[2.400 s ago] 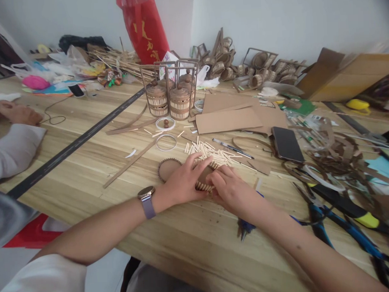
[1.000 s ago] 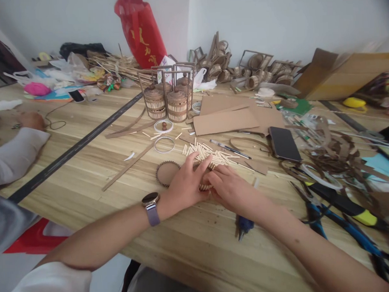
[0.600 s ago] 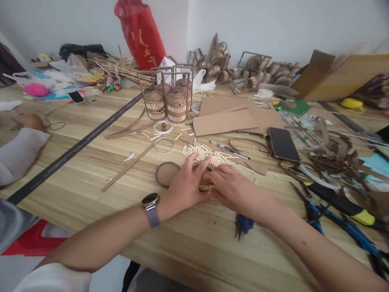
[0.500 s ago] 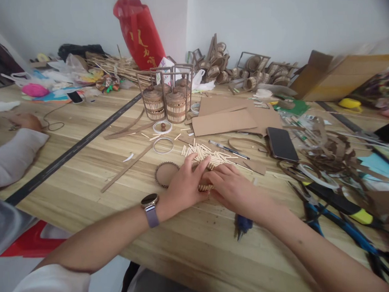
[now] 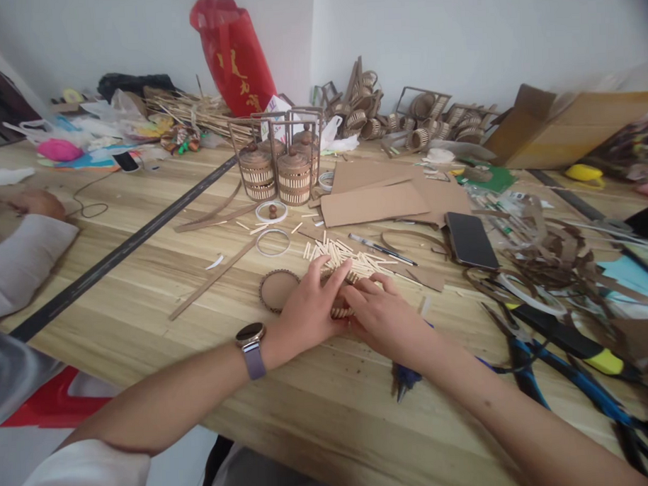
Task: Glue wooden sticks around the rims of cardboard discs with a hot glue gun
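Note:
A small round cardboard piece edged with short wooden sticks [image 5: 341, 312] lies between my two hands, mostly covered by them. My left hand [image 5: 313, 303] is curled round its left side, with thumb and fingers on it. From the right, my right hand [image 5: 384, 308] presses bent fingers against it; whether a stick is in those fingertips is hidden. Just beyond is a pile of short wooden sticks [image 5: 332, 253]. To the left of my left hand rests a cardboard disc with a ridged rim [image 5: 277, 290]. The blue glue gun [image 5: 407, 380] lies partly under my right forearm.
Finished lidded baskets [image 5: 294, 177] with tall handles stand beyond, near cardboard sheets [image 5: 376, 204]. A phone [image 5: 470, 239], pliers [image 5: 519, 342] and a cutter [image 5: 566, 334] lie to the right. Another person's sleeved arm [image 5: 27, 260] rests at far left.
My right hand has shifted slightly left, its fingers bending differently at the round piece. My left hand stays in place. The other person's hand at far left has drawn back slightly.

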Motion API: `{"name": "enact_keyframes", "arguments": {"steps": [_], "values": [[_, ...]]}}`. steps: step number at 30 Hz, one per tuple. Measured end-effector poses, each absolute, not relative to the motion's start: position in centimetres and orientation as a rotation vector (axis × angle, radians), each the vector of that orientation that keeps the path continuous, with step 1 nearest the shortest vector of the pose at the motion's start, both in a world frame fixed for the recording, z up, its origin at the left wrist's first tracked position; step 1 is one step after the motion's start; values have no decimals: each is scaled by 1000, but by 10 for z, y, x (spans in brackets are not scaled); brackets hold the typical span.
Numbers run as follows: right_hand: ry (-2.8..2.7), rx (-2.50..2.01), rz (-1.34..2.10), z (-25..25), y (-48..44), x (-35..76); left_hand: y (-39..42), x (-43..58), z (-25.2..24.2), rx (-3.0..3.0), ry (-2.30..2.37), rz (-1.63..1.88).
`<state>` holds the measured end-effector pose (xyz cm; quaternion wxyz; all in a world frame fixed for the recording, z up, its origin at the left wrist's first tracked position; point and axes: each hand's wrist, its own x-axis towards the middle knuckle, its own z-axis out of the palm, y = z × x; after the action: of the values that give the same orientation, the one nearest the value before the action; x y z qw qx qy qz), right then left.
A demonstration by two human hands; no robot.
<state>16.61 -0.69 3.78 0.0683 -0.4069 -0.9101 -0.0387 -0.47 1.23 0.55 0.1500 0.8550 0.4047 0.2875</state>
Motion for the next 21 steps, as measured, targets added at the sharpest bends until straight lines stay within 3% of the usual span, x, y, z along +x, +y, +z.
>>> {"name": "enact_keyframes", "arguments": {"steps": [21], "values": [[-2741,-1162,-164,32,-10,162,15,-6,7,2440,1129,806]]}}
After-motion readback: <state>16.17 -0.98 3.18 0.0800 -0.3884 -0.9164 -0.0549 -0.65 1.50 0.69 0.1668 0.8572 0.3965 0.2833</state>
